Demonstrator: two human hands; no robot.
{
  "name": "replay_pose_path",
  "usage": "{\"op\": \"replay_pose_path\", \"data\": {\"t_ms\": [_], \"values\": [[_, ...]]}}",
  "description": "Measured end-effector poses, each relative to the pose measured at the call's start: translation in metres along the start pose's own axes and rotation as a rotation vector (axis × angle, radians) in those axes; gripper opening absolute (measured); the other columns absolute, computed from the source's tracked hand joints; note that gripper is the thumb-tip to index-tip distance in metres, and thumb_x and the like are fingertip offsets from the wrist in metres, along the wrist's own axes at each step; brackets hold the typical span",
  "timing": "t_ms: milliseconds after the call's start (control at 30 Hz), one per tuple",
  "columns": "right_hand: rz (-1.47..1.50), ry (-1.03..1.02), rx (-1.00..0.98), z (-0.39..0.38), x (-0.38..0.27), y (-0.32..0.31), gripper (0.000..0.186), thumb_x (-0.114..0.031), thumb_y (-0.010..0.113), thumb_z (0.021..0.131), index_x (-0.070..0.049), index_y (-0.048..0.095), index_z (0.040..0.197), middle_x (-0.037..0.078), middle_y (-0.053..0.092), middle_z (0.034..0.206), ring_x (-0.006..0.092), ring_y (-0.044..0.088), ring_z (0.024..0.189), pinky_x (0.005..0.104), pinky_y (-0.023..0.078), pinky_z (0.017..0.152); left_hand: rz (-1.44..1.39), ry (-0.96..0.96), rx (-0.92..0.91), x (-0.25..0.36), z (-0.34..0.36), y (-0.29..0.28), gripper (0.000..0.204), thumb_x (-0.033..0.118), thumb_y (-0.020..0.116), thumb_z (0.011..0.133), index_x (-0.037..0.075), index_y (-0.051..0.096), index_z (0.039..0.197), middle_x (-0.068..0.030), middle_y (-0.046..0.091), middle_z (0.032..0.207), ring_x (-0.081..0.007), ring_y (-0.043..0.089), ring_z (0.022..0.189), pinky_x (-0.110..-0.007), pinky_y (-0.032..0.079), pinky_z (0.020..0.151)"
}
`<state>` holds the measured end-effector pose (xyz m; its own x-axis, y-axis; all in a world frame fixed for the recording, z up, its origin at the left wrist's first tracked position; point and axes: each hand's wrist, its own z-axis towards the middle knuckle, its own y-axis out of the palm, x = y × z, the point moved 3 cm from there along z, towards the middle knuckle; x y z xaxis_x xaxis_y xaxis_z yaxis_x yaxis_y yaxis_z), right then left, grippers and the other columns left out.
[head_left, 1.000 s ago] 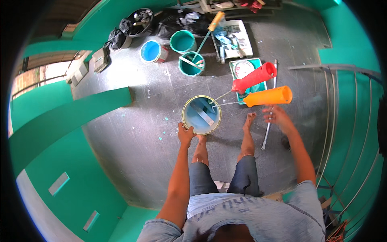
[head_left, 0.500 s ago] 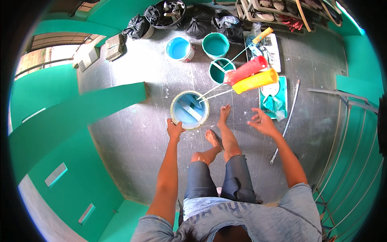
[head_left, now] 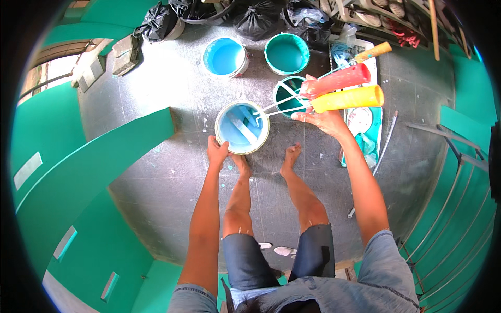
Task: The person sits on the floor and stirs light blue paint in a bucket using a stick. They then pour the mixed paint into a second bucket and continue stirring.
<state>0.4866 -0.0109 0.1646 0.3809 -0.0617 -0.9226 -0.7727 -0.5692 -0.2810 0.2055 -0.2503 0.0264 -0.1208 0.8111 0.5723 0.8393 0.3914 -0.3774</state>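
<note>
Left to right, on the grey tiled floor (head_left: 156, 193): the left hand (head_left: 217, 151) is placed at the near left side of a round, pale bucket, apparently plastic (head_left: 243, 152), with its grip drawn narrow and the rim pinched between thumb and fingers. The bucket is positioned in front of the person, near the feet; whether its base is set on the floor or raised above it cannot be told. By its blue liquid, probably paint, the bucket is judged fairly heavy, stiff-walled and liable to slop if tipped; a smeared rim would be slippery, and it is best held at two opposite points of the rim. Across its mouth a flat, pale, straight stick (head_left: 243, 131) is laid slantwise, presumably light and rigid. To the right, two thin, pale rods, seemingly of metal (head_left: 289, 110), are seen rising from the bucket, ending in a thick red handle (head_left: 342, 79) and a thick yellow handle (head_left: 350, 98). These handles are judged light and firm, best grasped around the middle. Just below the yellow handle the right hand (head_left: 326, 121) is seen, partly covered by it; whether its grip is closed around either handle, or merely set behind them, cannot be told.
</note>
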Motion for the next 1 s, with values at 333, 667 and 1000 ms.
{"op": "replay_pose_path", "data": {"t_ms": [333,667,1000], "values": [[-0.319,0.342,-0.249,0.024,0.108,0.065,0.029,-0.023,0.076,0.074,0.0,0.063,0.087,0.01,0.064,0.073,0.0203,0.063,0.067,0.0313,0.049,0.065,-0.172,0.05,-0.087,-0.01,0.091,0.045,0.036,0.003,0.06,0.078,0.001,0.038,0.107,-0.0136,0.055,0.092,-0.02,0.063,0.074,-0.032,0.059,0.055],[-0.593,0.102,-0.49,0.065,0.107,0.096,0.031,-0.027,0.074,0.074,0.001,0.06,0.081,0.015,0.06,0.067,0.0313,0.062,0.068,0.0387,0.047,0.062,-0.293,0.07,-0.338,-0.025,0.127,0.056,0.041,0.005,0.056,0.083,0.0,0.031,0.115,-0.0186,0.046,0.105,-0.0263,0.063,0.086,-0.034,0.061,0.068],[-0.437,-0.131,-0.167,0.061,0.096,0.028,0.083,-0.029,0.088,0.057,-0.007,0.047,0.126,0.008,0.055,0.103,0.0111,0.054,0.063,0.0224,0.044,0.053,-0.017,0.064,-0.702,-0.029,0.157,0.027,0.062,0.017,0.059,0.084,0.003,0.026,0.135,-0.0193,0.055,0.113,-0.0269,0.065,0.089,-0.035,0.056,0.076]]}}
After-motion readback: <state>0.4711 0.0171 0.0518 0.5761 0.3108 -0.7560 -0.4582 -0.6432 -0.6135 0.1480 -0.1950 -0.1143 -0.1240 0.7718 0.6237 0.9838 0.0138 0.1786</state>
